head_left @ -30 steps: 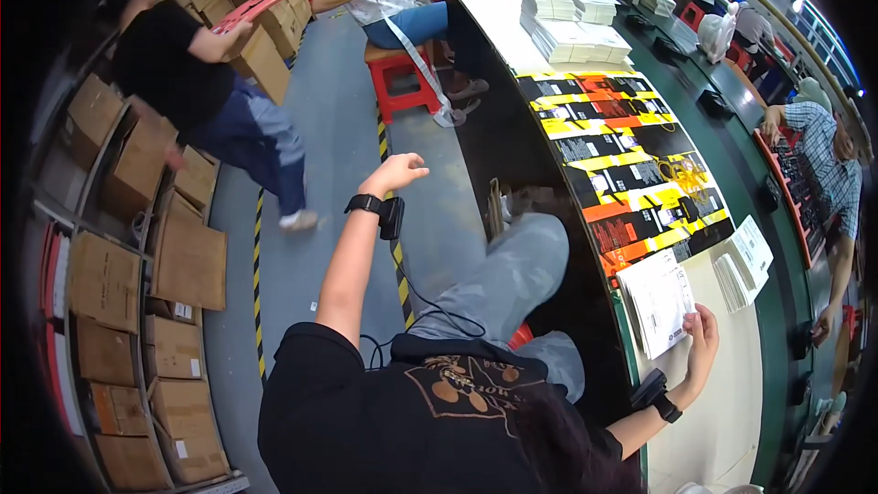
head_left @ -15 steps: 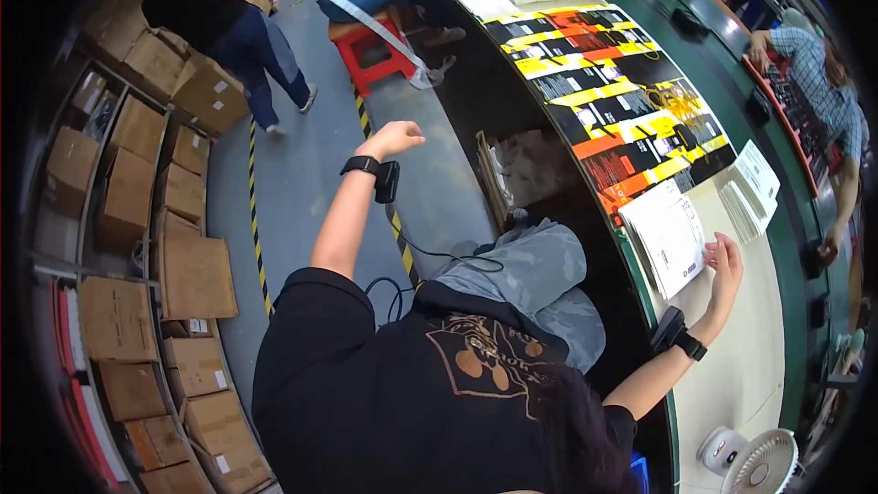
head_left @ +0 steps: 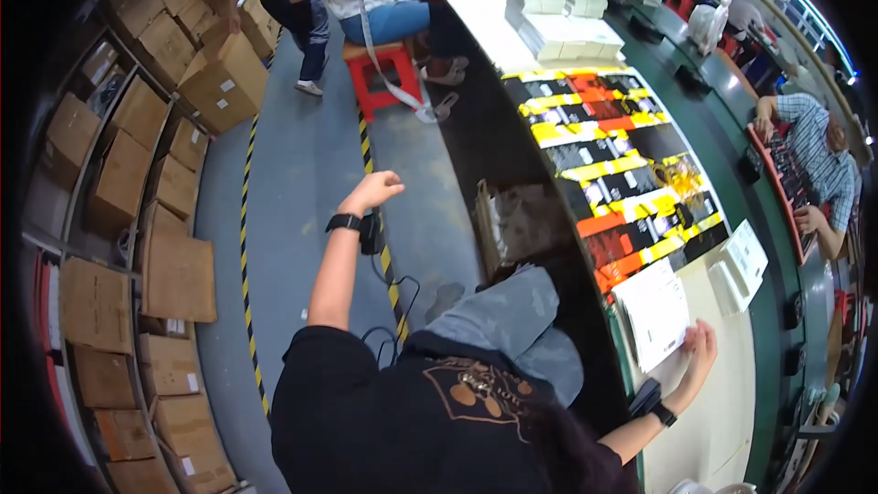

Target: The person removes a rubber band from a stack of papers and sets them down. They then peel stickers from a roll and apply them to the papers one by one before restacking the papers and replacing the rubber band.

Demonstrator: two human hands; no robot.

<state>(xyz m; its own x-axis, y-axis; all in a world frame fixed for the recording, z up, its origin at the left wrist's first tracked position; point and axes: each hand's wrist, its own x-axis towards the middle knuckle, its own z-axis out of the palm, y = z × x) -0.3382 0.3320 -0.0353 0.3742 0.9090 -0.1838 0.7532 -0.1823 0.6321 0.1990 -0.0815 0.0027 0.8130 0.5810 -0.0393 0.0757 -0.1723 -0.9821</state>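
Observation:
My left hand (head_left: 377, 190) is raised over the aisle floor, its fingers curled in, with nothing showing in it. My right hand (head_left: 700, 346) is over the white tabletop, fingers bent and a little apart. It is right beside a stack of white printed sheets (head_left: 651, 316), and whether the fingertips touch the stack I cannot tell. A second white stack (head_left: 737, 265) lies a little farther right. Beyond the sheets, rows of black, yellow and red printed packages (head_left: 608, 165) cover the table. A black strap with a small device is on each wrist.
Taller white stacks (head_left: 560, 18) stand at the table's far end. A dark green conveyor (head_left: 704, 119) runs along its right side, with a co-worker in a checked shirt (head_left: 819, 146) behind. On the left are shelves of cardboard boxes (head_left: 174, 261). Another person sits on a red stool (head_left: 382, 78).
The view has shifted, so the table scene sits lower in the picture. The standing person has moved farther up the aisle. My right hand stays beside the white sheets; my left stays raised.

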